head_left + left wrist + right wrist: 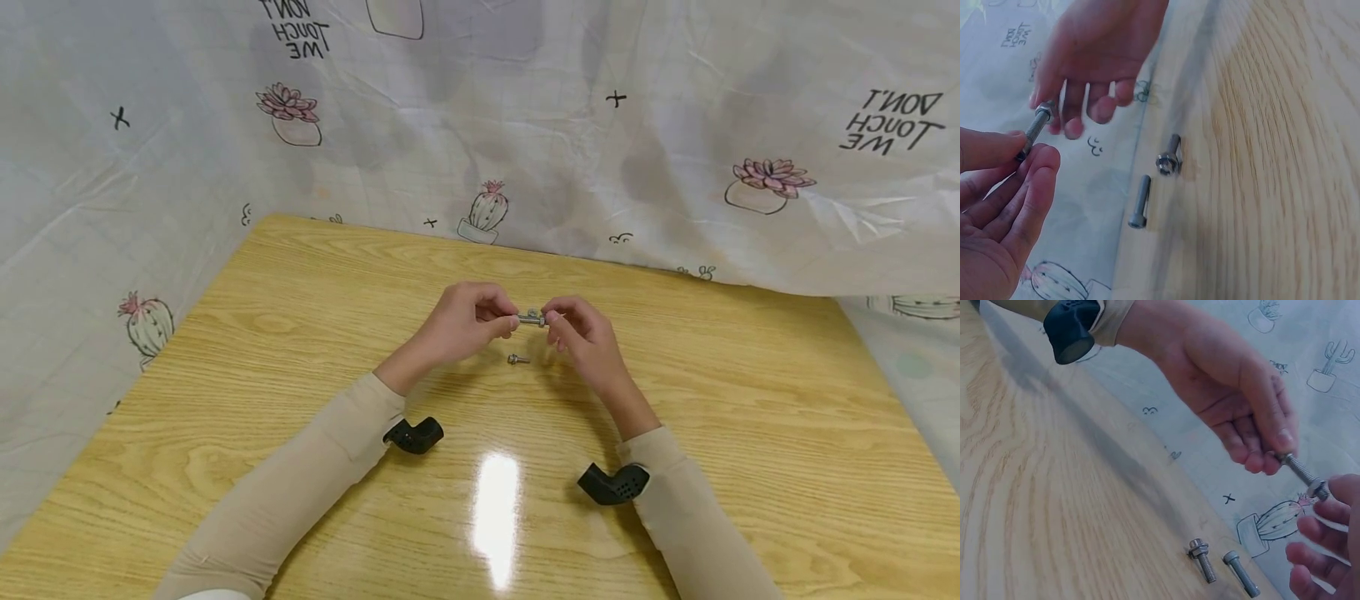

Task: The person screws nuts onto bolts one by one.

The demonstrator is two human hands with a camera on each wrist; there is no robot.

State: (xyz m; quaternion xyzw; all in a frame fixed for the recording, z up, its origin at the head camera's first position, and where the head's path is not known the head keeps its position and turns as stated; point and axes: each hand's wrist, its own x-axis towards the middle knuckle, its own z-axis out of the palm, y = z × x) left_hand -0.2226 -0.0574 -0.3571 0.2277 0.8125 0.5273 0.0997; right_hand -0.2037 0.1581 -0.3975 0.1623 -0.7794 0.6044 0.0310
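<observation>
Beige sleeves [300, 479] cover both forearms, which slant in from the near left and near right and converge over a wood-grained table [375, 542] with a bright patch of glare. Black wrist devices [615, 485] sit at the cuffs. Farther in, the nutted bolt [1202, 559] lies on the wood, its head to the left and shank to the right. Just beyond it and above the tabletop, the left hand [467, 325] reaches rightward, thumb on the near side, thumb and forefinger pinching the head end of a long bolt [1300, 469], the other fingers curled inward. Facing it, the right hand [592, 343] angles far and left, its thumb and forefinger pinching the hex nut [1046, 110] at the bolt's right end; its remaining fingers hang loosely bent and slightly apart. The held bolt runs crosswise between the two sets of fingertips. Another, the plain bolt [1242, 574], lies on the table slightly farther back, partly hidden behind the held one in the head view. Beyond the table's far edge hangs white cloth [540, 125], creased and printed with potted plants and mirrored lettering.
</observation>
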